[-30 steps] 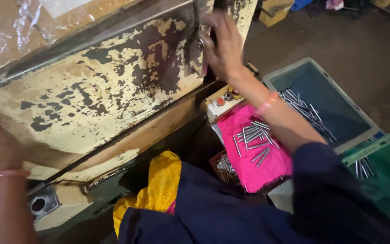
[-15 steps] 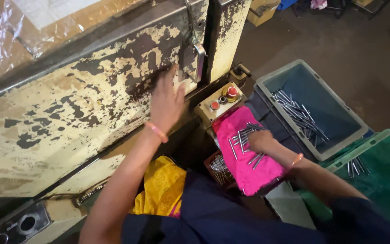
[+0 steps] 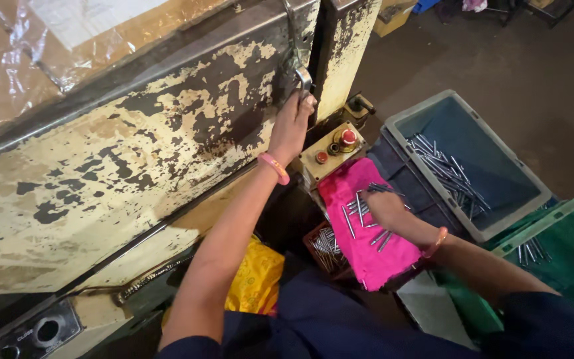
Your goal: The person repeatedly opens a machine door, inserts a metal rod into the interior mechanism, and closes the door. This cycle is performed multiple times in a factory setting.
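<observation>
My left hand (image 3: 291, 125) reaches up and grips a metal handle (image 3: 303, 77) at the right edge of a large machine door (image 3: 134, 166) with peeling cream paint. It wears a pink wristband. My right hand (image 3: 384, 207), with an orange wristband, rests on a pink cloth (image 3: 383, 266) strewn with thin metal pins (image 3: 351, 216). Its fingers are curled over a few of those pins, whose ends stick out above the hand.
A cream control box (image 3: 332, 151) with red buttons sits just below the handle. A grey crate (image 3: 420, 110) holding several pins stands to the right, a green crate (image 3: 569, 259) beside it. A small box of pins (image 3: 327, 242) and a yellow cloth (image 3: 257, 279) lie near my lap.
My right hand left the door handle and came down onto the pink cloth and pins. My left hand rose from the lower left up to the handle.
</observation>
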